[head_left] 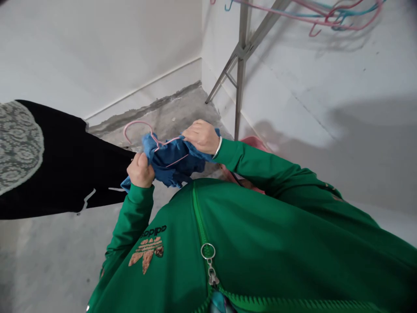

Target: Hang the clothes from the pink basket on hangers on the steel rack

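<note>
We see the left hand [140, 170] clenched around a bunched blue cloth garment [172, 158], while the right hand [201, 137] lies over its far side, fingers curled onto the fabric, though from this angle we can't quite tell how firmly they grip. A pink wire hanger [138, 128] runs into the garment between both hands. A black garment with a lace panel [58, 161] sits just left; beyond stands a metal rack [241, 74], with pink and blue hangers [335, 15] above, near a pink container [250, 141].
</note>
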`<state>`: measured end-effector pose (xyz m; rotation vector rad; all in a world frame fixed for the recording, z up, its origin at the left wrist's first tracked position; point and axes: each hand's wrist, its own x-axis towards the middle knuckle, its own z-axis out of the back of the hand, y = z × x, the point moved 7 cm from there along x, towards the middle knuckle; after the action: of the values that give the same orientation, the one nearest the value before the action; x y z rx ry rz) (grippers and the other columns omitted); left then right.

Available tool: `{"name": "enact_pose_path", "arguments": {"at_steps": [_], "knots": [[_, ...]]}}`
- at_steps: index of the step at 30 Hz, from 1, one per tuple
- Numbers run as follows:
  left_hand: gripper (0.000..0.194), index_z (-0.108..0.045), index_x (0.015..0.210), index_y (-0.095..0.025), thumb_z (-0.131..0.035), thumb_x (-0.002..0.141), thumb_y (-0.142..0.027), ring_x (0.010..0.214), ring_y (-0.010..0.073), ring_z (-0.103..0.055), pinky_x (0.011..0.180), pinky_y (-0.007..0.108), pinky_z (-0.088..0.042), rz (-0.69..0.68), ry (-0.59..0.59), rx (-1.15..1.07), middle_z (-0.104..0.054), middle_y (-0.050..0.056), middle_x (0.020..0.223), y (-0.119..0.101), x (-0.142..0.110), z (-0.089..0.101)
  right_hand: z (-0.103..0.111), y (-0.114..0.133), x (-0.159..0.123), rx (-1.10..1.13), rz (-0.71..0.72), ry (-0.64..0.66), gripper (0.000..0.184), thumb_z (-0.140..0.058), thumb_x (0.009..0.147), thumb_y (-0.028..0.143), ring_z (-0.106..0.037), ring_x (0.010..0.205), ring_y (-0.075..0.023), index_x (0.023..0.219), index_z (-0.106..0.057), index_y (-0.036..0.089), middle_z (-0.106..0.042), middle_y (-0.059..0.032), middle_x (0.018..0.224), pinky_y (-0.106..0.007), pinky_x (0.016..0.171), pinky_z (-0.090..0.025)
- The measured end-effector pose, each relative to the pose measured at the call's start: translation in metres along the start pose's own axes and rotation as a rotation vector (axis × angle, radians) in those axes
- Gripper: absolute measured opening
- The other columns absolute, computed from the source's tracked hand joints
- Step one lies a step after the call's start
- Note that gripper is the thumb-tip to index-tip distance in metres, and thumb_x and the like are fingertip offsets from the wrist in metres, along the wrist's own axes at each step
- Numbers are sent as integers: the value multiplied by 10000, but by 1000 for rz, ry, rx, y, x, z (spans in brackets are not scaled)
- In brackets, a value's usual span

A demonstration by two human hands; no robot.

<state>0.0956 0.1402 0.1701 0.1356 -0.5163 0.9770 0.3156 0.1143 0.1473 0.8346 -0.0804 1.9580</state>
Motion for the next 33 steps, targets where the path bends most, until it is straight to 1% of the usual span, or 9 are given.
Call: {"name": "enact_pose_path", "arguments": {"at_steps": [4,8,12,17,20,23,27,30,33], "knots": [[353,-614,1075,-134,-423,779,-126,731,199,-552,649,293,-392,-13,118,82,-573,104,840,0,6,-8,0,3,5,-69,-33,45,480,-236,1012,388,-580,788,-169,1010,-656,157,-675,-82,849,-315,691,-365],[413,-571,1195,-116,-381,828,-111,938,264,-556,775,350,-414,104,185,187,-569,177,1059,28,13,5,24,-15,2,-215,-102,30,468,-237,1013,342,-574,732,-176,954,-656,141,-655,-82,778,-316,628,-324],[510,-510,1267,-137,-461,761,-91,1024,305,-516,845,409,-419,207,214,167,-503,184,1114,49,11,17,39,-26,-2,-314,-133,42,452,-264,1007,360,-553,678,-166,880,-650,162,-625,-83,716,-315,601,-301],[507,-539,1178,-151,-593,674,-171,1016,333,-504,845,466,-437,103,153,132,-494,160,1058,29,8,20,38,-31,-9,-306,-247,11,383,-308,991,355,-568,708,-187,886,-629,174,-594,-63,709,-300,619,-343],[418,-545,1159,-148,-573,764,-285,896,264,-549,802,411,-476,-27,278,-36,-524,115,960,19,5,15,44,-36,-16,-277,-306,-50,401,-289,993,373,-585,750,-200,910,-635,188,-601,-75,730,-307,654,-383],[419,-529,1200,-139,-503,857,-377,884,220,-569,806,363,-496,-55,254,-166,-544,106,977,30,8,25,55,-40,-21,-255,-308,-112,417,-282,990,389,-593,750,-209,911,-642,193,-601,-82,732,-320,675,-407],[494,-481,1296,-164,-518,864,-399,1149,298,-517,941,434,-436,-16,103,-62,-522,167,1225,52,23,42,67,-37,-22,-276,-216,-163,414,-302,982,390,-574,680,-196,856,-641,189,-587,-69,682,-316,641,-411],[484,-489,1300,-176,-520,871,-397,1256,333,-446,1001,469,-371,-133,159,-24,-518,167,1283,41,37,31,71,-32,-19,-267,-166,-174,405,-307,980,388,-570,675,-189,860,-640,193,-595,-63,684,-312,638,-417],[366,-572,1176,-160,-452,910,-381,1179,310,-505,954,445,-390,-245,237,-39,-578,153,1172,21,49,9,72,-27,-15,-235,-135,-177,395,-315,981,388,-575,682,-184,869,-643,198,-600,-59,689,-309,650,-430]]}}
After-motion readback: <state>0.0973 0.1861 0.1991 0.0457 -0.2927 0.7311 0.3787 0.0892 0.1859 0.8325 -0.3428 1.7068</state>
